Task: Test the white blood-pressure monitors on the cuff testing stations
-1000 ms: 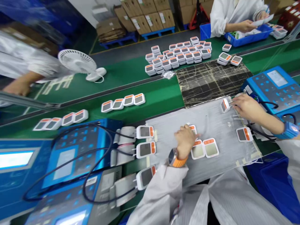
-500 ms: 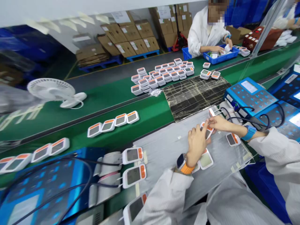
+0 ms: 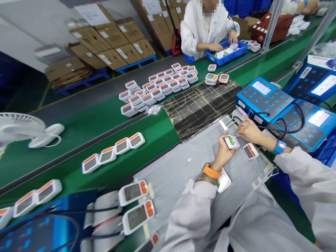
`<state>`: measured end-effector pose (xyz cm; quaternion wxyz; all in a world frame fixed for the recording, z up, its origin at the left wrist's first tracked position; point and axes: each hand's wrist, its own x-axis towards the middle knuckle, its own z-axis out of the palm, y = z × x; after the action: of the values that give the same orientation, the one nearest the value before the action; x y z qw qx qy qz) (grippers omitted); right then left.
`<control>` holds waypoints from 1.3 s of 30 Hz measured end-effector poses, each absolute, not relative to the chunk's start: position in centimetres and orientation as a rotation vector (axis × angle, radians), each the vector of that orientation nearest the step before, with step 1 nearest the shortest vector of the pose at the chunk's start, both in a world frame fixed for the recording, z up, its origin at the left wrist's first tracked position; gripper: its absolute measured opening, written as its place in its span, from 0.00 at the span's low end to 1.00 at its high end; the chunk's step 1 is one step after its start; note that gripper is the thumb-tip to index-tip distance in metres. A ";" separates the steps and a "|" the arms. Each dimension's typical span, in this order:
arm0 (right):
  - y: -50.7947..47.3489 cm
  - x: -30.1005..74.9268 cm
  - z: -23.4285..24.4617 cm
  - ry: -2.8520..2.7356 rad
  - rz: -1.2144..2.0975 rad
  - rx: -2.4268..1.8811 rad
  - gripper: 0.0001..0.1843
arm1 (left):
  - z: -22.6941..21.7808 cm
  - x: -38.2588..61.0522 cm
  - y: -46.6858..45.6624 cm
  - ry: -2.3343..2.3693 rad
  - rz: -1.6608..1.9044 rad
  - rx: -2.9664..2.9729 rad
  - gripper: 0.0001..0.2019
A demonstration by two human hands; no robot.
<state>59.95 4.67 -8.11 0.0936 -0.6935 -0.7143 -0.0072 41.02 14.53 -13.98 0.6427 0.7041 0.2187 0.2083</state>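
Note:
My left hand (image 3: 223, 151) is closed round a small white device (image 3: 231, 141), held up with its green-labelled side showing. My right hand (image 3: 248, 131) reaches to the same device, fingertips touching its far edge. Both hands are over a grey mat (image 3: 183, 171) on the bench. Another white and orange device (image 3: 250, 151) lies on the mat just right of the hands, and one more (image 3: 223, 180) lies under my left wrist. An orange watch band sits on my left wrist, a blue strap on my right.
Blue test machines (image 3: 265, 98) with black cables stand at right. Devices in cuffs (image 3: 132, 192) sit at lower left. Rows of devices (image 3: 112, 154) lie on the green belt, a stack (image 3: 160, 85) further back. A white fan (image 3: 23, 129) stands left. A person in white works at a blue tray (image 3: 225, 54).
My left hand has left the devices on the mat and taken hold of one that my right hand brought in; the device is now turned label side up. The view swung left.

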 end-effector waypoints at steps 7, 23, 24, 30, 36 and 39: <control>5.0 59.5 -7.8 -2.106 -0.022 -2.071 0.12 | -13.9 41.1 14.1 0.492 0.466 1.658 0.35; 5.2 59.2 -6.6 -2.182 0.159 -2.070 0.11 | -12.7 41.6 13.7 0.520 0.450 1.855 0.36; 5.1 59.5 -6.6 -2.184 0.185 -2.035 0.10 | -12.8 41.6 13.7 0.519 0.453 1.839 0.36; 4.4 60.9 -7.2 -2.223 0.320 -1.791 0.09 | -13.3 41.4 13.8 0.526 0.462 1.783 0.36; 4.3 60.7 -7.4 -2.263 0.271 -1.806 0.12 | -12.9 41.5 13.8 0.530 0.454 1.791 0.35; 4.3 60.7 -7.3 -2.246 0.290 -1.818 0.11 | -12.7 41.5 13.8 0.544 0.437 1.819 0.35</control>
<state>60.74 4.29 -7.30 0.1185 -0.6218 -0.7678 0.0991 41.52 13.84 -12.68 0.5619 0.7723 0.2309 0.1857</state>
